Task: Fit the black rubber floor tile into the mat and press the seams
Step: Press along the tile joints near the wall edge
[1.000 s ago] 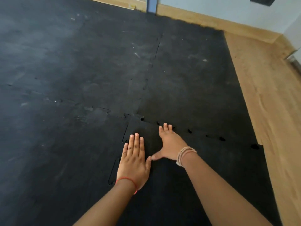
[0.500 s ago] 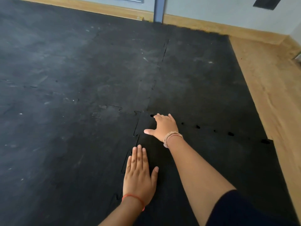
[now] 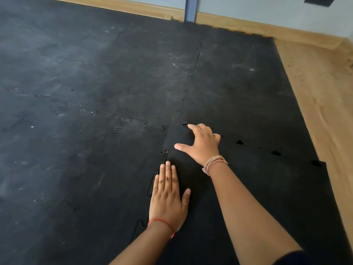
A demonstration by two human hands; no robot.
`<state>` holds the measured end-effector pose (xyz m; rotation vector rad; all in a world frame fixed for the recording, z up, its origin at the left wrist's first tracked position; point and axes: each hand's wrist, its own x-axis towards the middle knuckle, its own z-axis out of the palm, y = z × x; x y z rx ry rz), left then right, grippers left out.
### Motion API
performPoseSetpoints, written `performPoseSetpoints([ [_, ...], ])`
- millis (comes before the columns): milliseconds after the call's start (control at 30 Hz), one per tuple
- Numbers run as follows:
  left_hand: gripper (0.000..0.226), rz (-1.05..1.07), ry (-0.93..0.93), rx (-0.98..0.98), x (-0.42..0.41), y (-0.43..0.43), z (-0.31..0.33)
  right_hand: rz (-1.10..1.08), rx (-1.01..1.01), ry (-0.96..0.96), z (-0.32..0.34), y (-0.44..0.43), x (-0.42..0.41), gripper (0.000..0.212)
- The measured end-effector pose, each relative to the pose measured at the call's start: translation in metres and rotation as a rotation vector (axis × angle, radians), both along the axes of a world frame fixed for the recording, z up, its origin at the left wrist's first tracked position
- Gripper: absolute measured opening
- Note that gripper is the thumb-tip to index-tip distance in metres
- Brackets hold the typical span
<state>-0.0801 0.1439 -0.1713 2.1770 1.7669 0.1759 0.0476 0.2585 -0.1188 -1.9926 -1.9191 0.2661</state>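
Fingers (image 3: 193, 127) farther forward on tile (image 3: 267, 197)

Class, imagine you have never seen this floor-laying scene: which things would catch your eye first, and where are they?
Two bare hands stand out against the black mat: the left hand lies flat beside the jigsaw seam near the bottom centre, while the right hand reaches further ahead to the tile's far corner. To the right, open gaps dot the far seam, and pale wooden floor borders the mat.
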Motion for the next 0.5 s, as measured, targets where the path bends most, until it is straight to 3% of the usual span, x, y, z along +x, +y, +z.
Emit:
performPoseSetpoints([
  [200, 0.067, -0.048, 0.053, 0.001, 0.001, 0.0, 0.005, 0.152, 0.033, 0.019, -0.019, -0.073, -0.028, 0.054],
  [267, 0.066, -0.065, 0.088, -0.013, 0.003, -0.001, 0.004, 0.05, 0.073, 0.062, -0.036, -0.101, -0.035, 0.054],
  [367, 0.067, -0.026, 0.061, -0.016, 0.004, 0.001, 0.003, -0.056, 0.191, 0.146, -0.036, -0.079, -0.021, 0.051],
  [500, 0.067, -0.003, 0.036, -0.023, 0.002, 0.001, 0.001, 0.067, -0.116, -0.025, -0.041, -0.035, -0.006, 0.073],
])
